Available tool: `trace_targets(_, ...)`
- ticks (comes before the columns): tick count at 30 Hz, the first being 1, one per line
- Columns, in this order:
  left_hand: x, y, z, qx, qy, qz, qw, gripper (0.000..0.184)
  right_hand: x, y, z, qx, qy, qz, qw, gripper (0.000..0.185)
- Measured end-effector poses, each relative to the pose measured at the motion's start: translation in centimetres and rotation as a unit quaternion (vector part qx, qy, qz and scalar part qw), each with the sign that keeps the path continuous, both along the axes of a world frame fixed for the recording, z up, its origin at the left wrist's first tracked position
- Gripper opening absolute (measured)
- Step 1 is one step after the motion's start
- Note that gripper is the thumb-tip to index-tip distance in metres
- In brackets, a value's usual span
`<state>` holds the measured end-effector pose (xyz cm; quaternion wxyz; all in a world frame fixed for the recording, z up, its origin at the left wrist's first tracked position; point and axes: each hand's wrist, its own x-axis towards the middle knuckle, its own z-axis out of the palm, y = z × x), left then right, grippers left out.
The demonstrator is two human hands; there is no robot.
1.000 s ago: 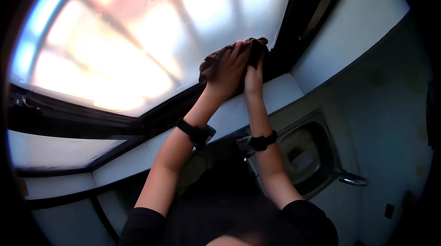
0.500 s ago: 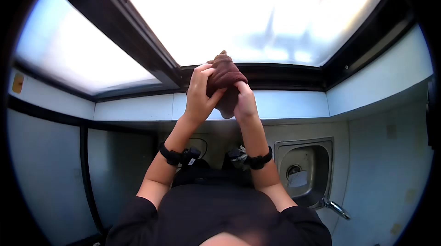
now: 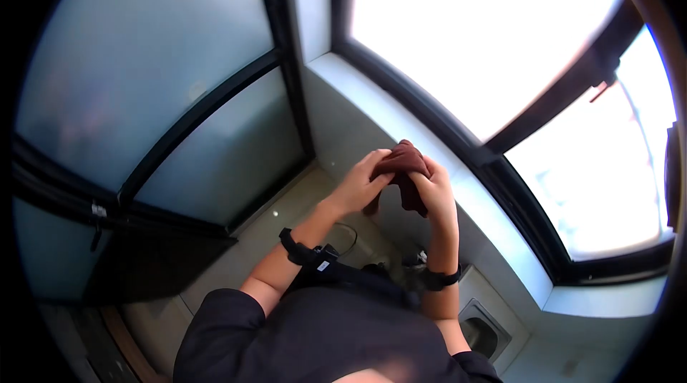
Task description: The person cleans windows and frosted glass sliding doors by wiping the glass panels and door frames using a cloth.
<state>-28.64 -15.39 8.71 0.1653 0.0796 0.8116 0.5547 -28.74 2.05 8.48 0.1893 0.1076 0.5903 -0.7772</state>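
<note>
A crumpled dark brown-red cloth (image 3: 405, 161) is held up in front of me, between both hands. My left hand (image 3: 360, 184) grips its left side, the thumb pressed on the near face and the fingers behind. On the other side my right hand (image 3: 436, 190) is closed on the fabric, its thumb near the middle. A loose flap of the cloth hangs down between the hands. Black bands with small devices sit on both forearms.
A bright window (image 3: 472, 32) with a dark frame stands ahead and right, above a white sill (image 3: 386, 107). Frosted panels in a dark-framed door (image 3: 215, 147) are at the left. A metal sink (image 3: 481, 333) lies low at right, and a cable (image 3: 351, 236) is on the floor.
My view has turned to the left, bringing the frosted door into sight and shifting the window and sink rightward. Both hands keep hold of the cloth, now away from the window frame and more bunched.
</note>
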Motion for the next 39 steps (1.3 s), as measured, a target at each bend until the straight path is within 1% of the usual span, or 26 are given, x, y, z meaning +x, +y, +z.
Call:
trace_targets(2,-2.8,-2.6,3.0,0.06,-0.123,-0.002,0.991,0.037,-2.6,-2.0,2.1,0.029,0.035,0.059,0.997,0.018)
trace_targets(3,-3.3,-3.8,4.0,0.131,-0.215,0.034,0.967,0.037,-3.4,-2.7,4.1,0.026,0.011,0.083,0.996,0.021)
trace_targets(4,-3.7,-5.1,5.3,0.133,-0.212,0.045,0.967,0.037,-3.9,-3.5,5.9,0.026,0.013,0.095,0.995,0.021)
trace_targets(5,-4.1,-6.5,6.9,0.047,-0.095,0.02,0.994,0.035,-4.2,-4.3,7.8,-0.004,0.0,0.105,0.994,0.023)
trace_targets(6,-4.2,-8.1,8.9,-0.042,0.021,-0.005,0.999,0.033,-4.6,-5.3,9.8,-0.033,-0.014,0.115,0.993,0.026)
trace_targets(7,-4.3,-9.9,11.4,-0.043,0.023,0.007,0.999,0.033,-4.9,-6.7,11.4,-0.036,0.003,0.138,0.99,0.031)
trace_targets(9,-3.3,-14.6,17.7,-0.089,-0.057,0.048,0.993,0.033,-5.2,-11.1,15.7,-0.06,0.025,0.178,0.982,0.032)
trace_targets(11,-1.3,-18.5,22.0,-0.131,-0.07,0.074,0.986,0.034,-5.4,-15.3,17.9,-0.085,0.048,0.213,0.972,0.032)
trace_targets(13,0.6,-22.5,23.1,-0.173,-0.083,0.096,0.977,0.035,-5.9,-19.2,17.6,-0.128,0.03,0.266,0.955,0.035)
trace_targets(16,3.2,-30.3,25.0,-0.146,-0.123,0.097,0.977,0.036,-7.2,-27.7,18.6,-0.171,0.054,0.295,0.938,0.039)
trace_targets(18,4.0,-33.1,25.7,-0.051,-0.112,0.18,0.976,0.035,-9.2,-31.0,18.9,-0.208,0.052,0.323,0.922,0.04)
trace_targets(19,4.6,-33.7,25.8,-0.056,-0.1,0.192,0.975,0.035,-10.2,-31.5,19.6,-0.21,0.053,0.329,0.919,0.04)
trace_targets(20,5.1,-34.3,25.6,-0.025,-0.137,0.22,0.965,0.032,-11.0,-31.8,19.7,-0.215,0.056,0.33,0.918,0.041)
trace_targets(21,5.0,-34.5,25.2,0.007,-0.173,0.247,0.953,0.03,-11.7,-32.9,16.7,-0.217,0.133,0.333,0.908,0.044)
trace_targets(22,3.8,-34.2,25.3,-0.001,-0.16,0.255,0.953,0.03,-13.0,-33.5,15.8,-0.207,0.121,0.363,0.9,0.047)
trace_targets(24,1.0,-34.1,26.6,0.038,-0.15,0.298,0.942,0.018,-16.1,-34.6,15.0,-0.145,0.149,0.437,0.875,0.05)
trace_targets(25,-1.0,-34.7,27.6,0.033,-0.163,0.281,0.945,0.016,-17.5,-35.4,14.1,-0.151,0.153,0.442,0.871,0.05)
trace_targets(26,-2.2,-34.9,28.2,0.029,-0.159,0.288,0.944,0.016,-18.0,-36.0,12.4,-0.147,0.19,0.488,0.839,0.051)
trace_targets(29,-2.9,-33.3,29.9,-0.161,-0.102,0.203,0.96,0.017,-15.6,-36.0,8.1,-0.099,0.358,0.548,0.75,0.052)
trace_targets(31,-4.2,-31.6,33.2,-0.204,-0.07,0.179,0.96,0.017,-15.1,-34.7,10.7,-0.052,0.385,0.603,0.697,0.049)
trace_targets(32,-5.2,-31.1,35.0,-0.244,-0.041,0.148,0.958,0.017,-15.5,-34.7,12.1,-0.054,0.388,0.606,0.692,0.049)
trace_targets(34,-6.2,-30.5,36.7,-0.279,0.013,0.176,0.944,0.017,-15.0,-35.1,13.2,-0.085,0.486,0.499,0.713,0.05)
trace_targets(35,-5.5,-30.3,36.3,-0.274,-0.001,0.203,0.94,0.016,-14.4,-35.3,12.7,-0.091,0.489,0.505,0.705,0.05)
trace_targets(37,-4.9,-30.0,34.9,-0.277,-0.011,0.237,0.931,0.015,-14.8,-35.7,12.0,-0.205,0.349,0.586,0.702,0.053)
trace_targets(38,-4.8,-29.3,35.2,-0.282,-0.01,0.255,0.925,0.012,-14.9,-35.7,11.3,-0.212,0.355,0.588,0.695,0.053)
trace_targets(39,-4.4,-28.2,36.8,-0.29,-0.008,0.268,0.919,0.01,-14.5,-34.7,11.9,-0.241,0.297,0.604,0.699,0.055)
